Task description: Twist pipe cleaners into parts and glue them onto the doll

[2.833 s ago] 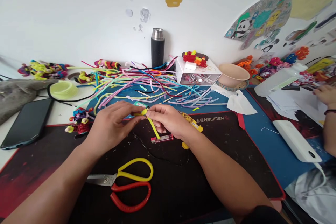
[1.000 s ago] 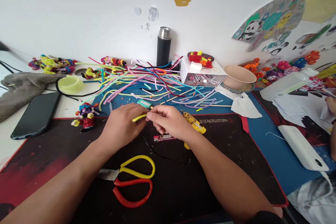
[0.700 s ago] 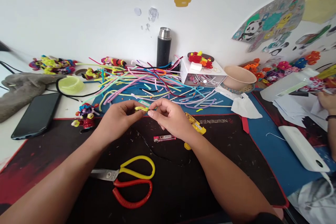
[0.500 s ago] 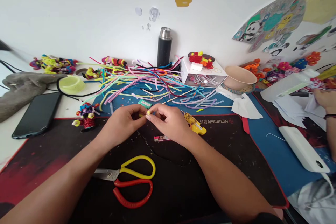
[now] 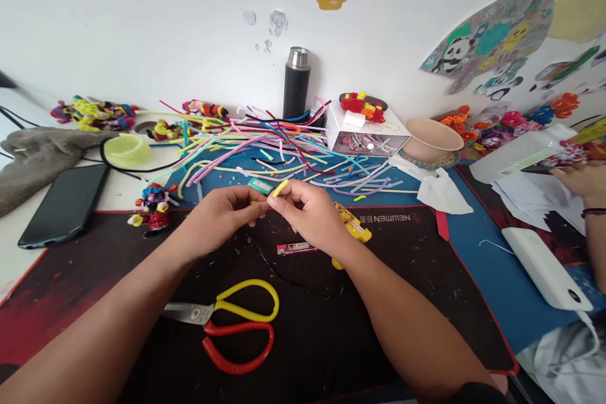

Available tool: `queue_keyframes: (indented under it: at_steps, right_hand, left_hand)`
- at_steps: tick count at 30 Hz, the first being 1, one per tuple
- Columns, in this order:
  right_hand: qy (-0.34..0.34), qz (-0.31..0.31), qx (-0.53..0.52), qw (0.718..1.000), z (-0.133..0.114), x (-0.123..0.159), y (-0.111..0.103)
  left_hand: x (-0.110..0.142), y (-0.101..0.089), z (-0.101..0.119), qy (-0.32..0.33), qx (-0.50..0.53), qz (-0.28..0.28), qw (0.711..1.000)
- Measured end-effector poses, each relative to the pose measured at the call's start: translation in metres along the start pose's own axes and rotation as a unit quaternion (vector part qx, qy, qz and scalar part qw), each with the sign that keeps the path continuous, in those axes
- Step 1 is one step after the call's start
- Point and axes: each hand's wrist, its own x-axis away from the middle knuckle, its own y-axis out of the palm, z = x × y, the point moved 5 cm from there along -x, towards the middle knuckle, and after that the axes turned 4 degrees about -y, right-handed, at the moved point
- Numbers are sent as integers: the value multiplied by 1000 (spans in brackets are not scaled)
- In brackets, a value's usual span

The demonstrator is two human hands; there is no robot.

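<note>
A short yellow pipe cleaner (image 5: 281, 189) sticks up from the fingertips of my right hand (image 5: 310, 208), pinched between thumb and forefinger. My left hand (image 5: 222, 213) meets it fingertip to fingertip, also closed in a pinch. A trace of yellow shows among the left fingers, so both hands seem to grip the same piece; most of it is hidden. Beneath the right hand lie a pink lighter (image 5: 296, 248) and a yellow tool (image 5: 353, 223), partly covered by that hand. Scissors with one yellow and one red handle (image 5: 239, 328) rest on the black mat (image 5: 303, 341) nearer to me.
Many coloured pipe cleaners (image 5: 227, 151) are heaped behind the hands. A small doll figure (image 5: 156, 208) and a phone (image 5: 66, 205) lie to the left. A black flask (image 5: 297, 85), white box (image 5: 367, 132) and bowl (image 5: 433, 139) stand behind. Another person's hand (image 5: 584, 180) is at right.
More of the yellow pipe cleaner now shows above the right fingertips, pointing up and right. My right hand has shifted slightly, uncovering more of the lighter.
</note>
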Motion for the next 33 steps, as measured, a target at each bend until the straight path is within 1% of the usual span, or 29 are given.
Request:
queue_keyframes:
  at_steps: [4,8,12,17,21,25,28,33]
  right_hand:
    - [4,-6,-1,1000,-1,1,0]
    - [18,-13,-14,1000,-2,1,0]
    - [38,-23,-47,998,-2,0,-1]
    - [74,-44,-115,990,0,-1,-1]
    - [82,-34,-158,983,1,-2,-1]
    - [86,-31,-174,980,2,-2,-1]
    - [98,-35,-189,976,4,-2,0]
    - [140,-35,-227,963,9,0,3]
  left_hand:
    - [6,-1,9,49,-43,54,996]
    - [11,2,18,105,-80,75,988]
    - [14,4,24,152,-95,72,981]
    - [16,3,27,179,-103,61,976]
    - [17,3,28,194,-102,54,974]
    - [19,6,29,221,-108,38,968]
    - [21,7,29,238,-115,43,963]
    - [24,6,34,258,-118,62,957]
